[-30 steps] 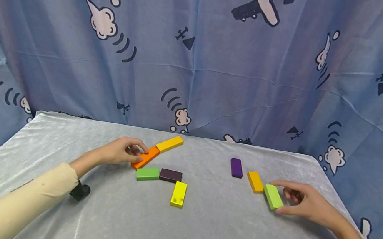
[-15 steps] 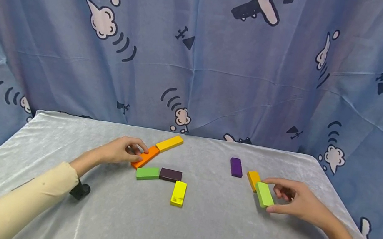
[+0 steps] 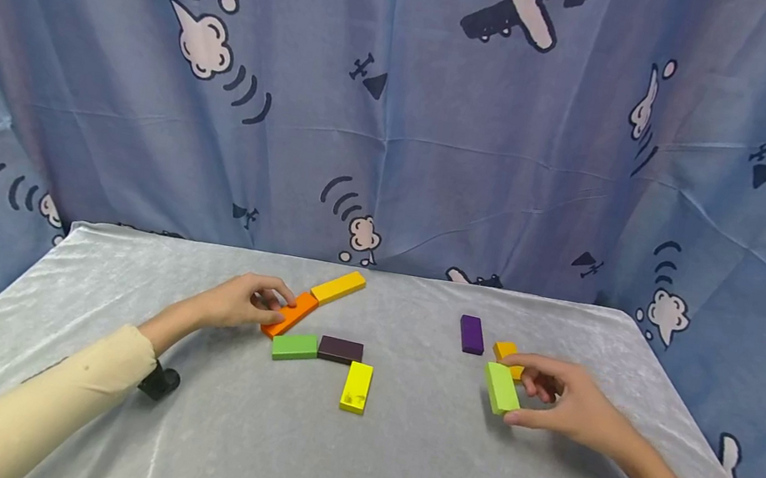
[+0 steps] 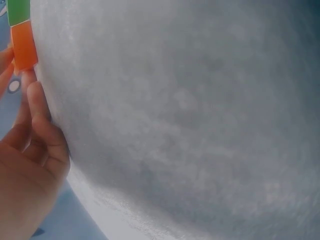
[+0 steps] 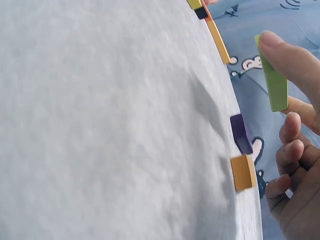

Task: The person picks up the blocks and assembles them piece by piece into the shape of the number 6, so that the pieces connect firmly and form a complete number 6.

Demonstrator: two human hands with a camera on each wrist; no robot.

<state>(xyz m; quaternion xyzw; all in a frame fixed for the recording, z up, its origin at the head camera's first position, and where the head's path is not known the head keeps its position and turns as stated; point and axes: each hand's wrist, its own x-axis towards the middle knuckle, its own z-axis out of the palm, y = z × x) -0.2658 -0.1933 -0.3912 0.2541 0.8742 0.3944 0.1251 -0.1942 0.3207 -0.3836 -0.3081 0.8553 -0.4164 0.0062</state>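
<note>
My right hand [image 3: 579, 403] pinches a light green block [image 3: 501, 389] by its two ends between thumb and index finger. The right wrist view shows this block [image 5: 274, 80] raised off the cloth, the other fingers curled below it. On the left, my left hand [image 3: 237, 304] grips an orange block [image 3: 298, 313] that lies on the table. One end of the orange block meets a golden yellow block [image 3: 338, 287]; its near end is close to a green block [image 3: 295, 347]. Behind the right fingers an amber block [image 3: 505, 349] is partly hidden.
A dark brown block [image 3: 341, 350] adjoins the green one, with a bright yellow block [image 3: 356, 388] at its near right corner. A purple block [image 3: 472, 334] lies farther right. Grey cloth covers the table [image 3: 390, 469]; a blue patterned curtain [image 3: 432, 129] hangs behind.
My right hand has carried the light green block leftward, past the near side of the amber block, which it now partly covers in the head view. My left hand has stayed still.
</note>
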